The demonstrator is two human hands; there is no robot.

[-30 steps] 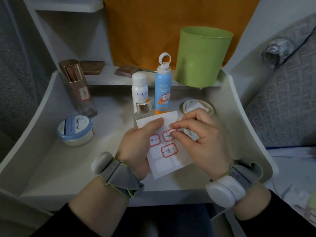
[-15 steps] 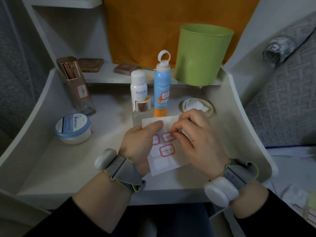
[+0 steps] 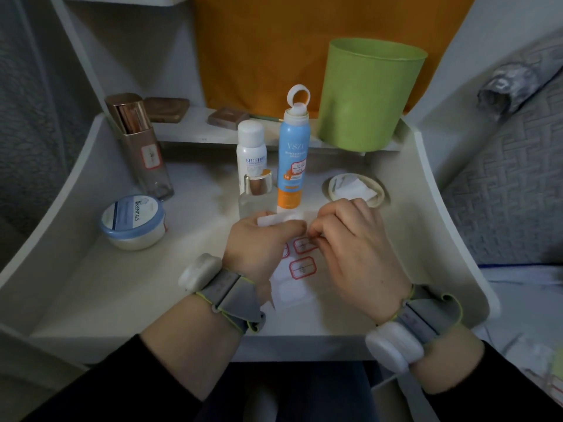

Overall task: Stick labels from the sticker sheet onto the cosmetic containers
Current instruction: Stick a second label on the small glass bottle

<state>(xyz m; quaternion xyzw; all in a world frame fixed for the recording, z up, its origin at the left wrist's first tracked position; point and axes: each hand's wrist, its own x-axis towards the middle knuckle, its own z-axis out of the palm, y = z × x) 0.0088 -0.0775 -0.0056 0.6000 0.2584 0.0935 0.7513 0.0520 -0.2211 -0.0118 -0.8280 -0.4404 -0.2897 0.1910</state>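
Observation:
My left hand (image 3: 259, 242) grips the white sticker sheet (image 3: 294, 287) by its left side, thumb on top. The fingertips of my right hand (image 3: 356, 248) pinch at the edge of a red-bordered label (image 3: 304, 245) on the sheet. Another red-bordered label (image 3: 302, 268) lies below it. Behind the sheet stand a blue and orange spray can (image 3: 293, 156) with a label on it, a white spray bottle (image 3: 251, 153) and a small glass bottle (image 3: 257, 193) with a gold cap. A tall brown bottle (image 3: 143, 147) with a label stands at the back left.
A round blue-lidded cream jar (image 3: 132, 222) sits at the left of the white tray table (image 3: 91, 284). A green cup (image 3: 368, 92) stands on the back ledge, with compacts (image 3: 166, 109) to its left. A small round dish (image 3: 355, 188) with paper scraps lies right of the spray can.
Both hands with the sheet have drawn a little nearer to the bottles. My right fingertips have closed on the upper red-bordered label's edge.

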